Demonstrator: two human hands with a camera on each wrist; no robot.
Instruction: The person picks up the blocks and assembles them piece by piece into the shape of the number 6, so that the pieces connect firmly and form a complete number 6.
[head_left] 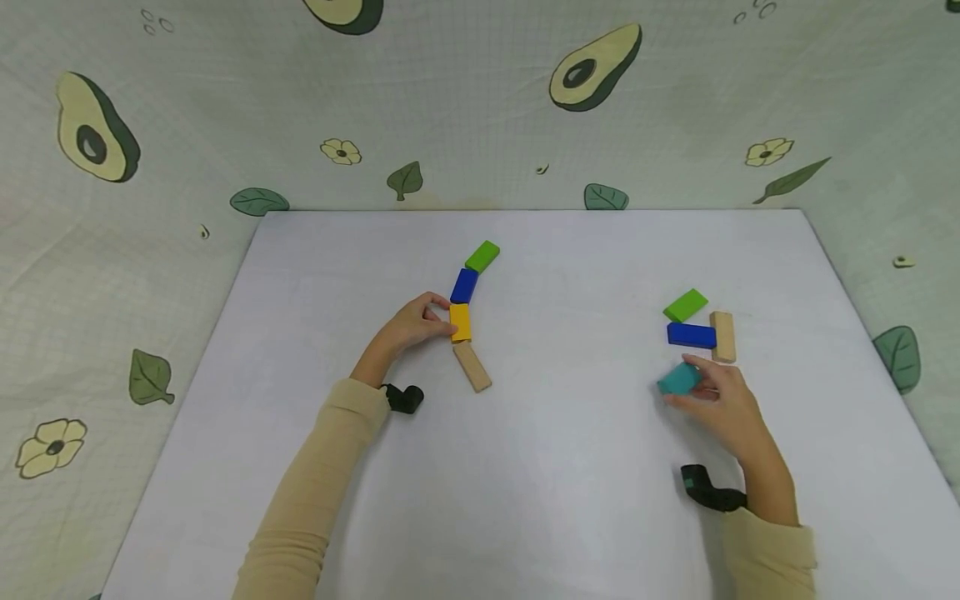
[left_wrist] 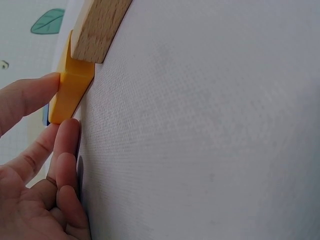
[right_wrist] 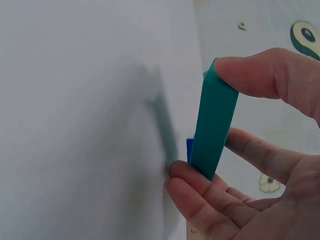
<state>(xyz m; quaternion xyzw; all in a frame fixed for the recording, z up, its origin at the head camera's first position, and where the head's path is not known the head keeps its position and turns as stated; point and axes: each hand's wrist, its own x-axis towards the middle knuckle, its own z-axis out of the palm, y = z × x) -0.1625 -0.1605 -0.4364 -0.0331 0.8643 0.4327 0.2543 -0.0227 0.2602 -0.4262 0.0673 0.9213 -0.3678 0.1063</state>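
Note:
My left hand (head_left: 415,323) has its thumb and fingertips at the left edge of a yellow block (head_left: 461,323), which lies in a curved row. In the left wrist view the thumb touches one side of the yellow block (left_wrist: 74,87), and the other fingers meet its lower end. A blue block (head_left: 464,286) and a green block (head_left: 482,256) continue the row upward, a plain wooden block (head_left: 472,367) downward. On the right, my right hand (head_left: 720,404) pinches a teal block (right_wrist: 215,125) between thumb and fingers, raised over its shadow on the table.
Just beyond my right hand lie a second blue block (head_left: 691,336), a second green block (head_left: 685,305) and an upright-lying wooden block (head_left: 723,337). The white table (head_left: 570,467) meets a cloth backdrop (head_left: 480,108) printed with avocados and leaves.

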